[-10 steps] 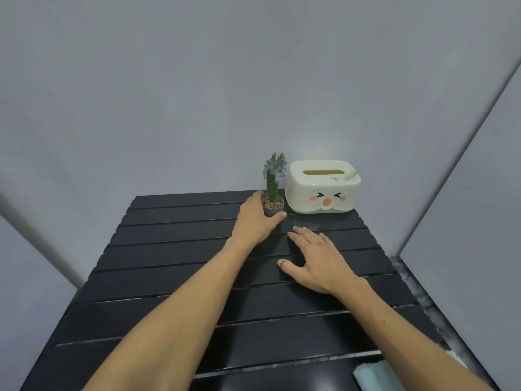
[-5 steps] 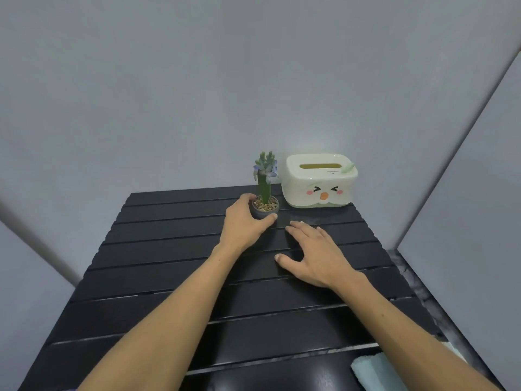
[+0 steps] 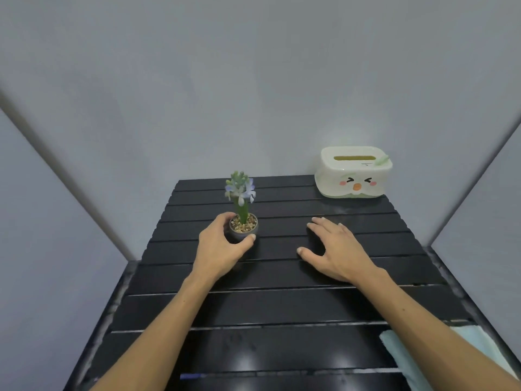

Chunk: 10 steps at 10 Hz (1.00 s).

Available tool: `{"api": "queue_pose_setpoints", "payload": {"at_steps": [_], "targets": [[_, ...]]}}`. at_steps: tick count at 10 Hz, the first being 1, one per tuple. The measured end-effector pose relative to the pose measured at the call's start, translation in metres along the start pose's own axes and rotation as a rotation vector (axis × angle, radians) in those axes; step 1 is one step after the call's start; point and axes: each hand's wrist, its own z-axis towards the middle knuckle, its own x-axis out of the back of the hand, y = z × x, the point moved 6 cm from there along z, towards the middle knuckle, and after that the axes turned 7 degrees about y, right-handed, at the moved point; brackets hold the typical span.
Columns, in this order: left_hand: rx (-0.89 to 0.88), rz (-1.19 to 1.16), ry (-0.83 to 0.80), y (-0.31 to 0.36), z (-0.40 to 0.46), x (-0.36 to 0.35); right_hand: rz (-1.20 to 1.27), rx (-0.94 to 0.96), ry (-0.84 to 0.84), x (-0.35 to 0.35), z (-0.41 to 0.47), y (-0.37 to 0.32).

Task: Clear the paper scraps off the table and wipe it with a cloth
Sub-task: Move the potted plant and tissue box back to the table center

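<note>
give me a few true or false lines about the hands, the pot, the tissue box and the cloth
1. The left hand grips the pot. True.
2. The right hand holds the cloth. False: it lies flat on the table, holding nothing; the cloth sits at the near right edge.
3. The tissue box stands at the far right corner. True.
4. The pot touches the tissue box. False: they stand well apart.
5. Paper scraps lie between the hands. False: none show there.
</note>
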Motion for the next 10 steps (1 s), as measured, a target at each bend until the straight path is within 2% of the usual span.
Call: {"api": "queue_pose_setpoints", "payload": {"at_steps": [3, 10], "targets": [[0.010, 0.021, 0.002, -0.011, -0.018, 0.031, -0.002, 0.008, -0.023, -0.006, -0.010, -0.026], [-0.041, 0.014, -0.002, -0.006, -0.015, 0.019, -0.006, 0.006, -0.008, -0.010, -0.011, -0.026]]}}
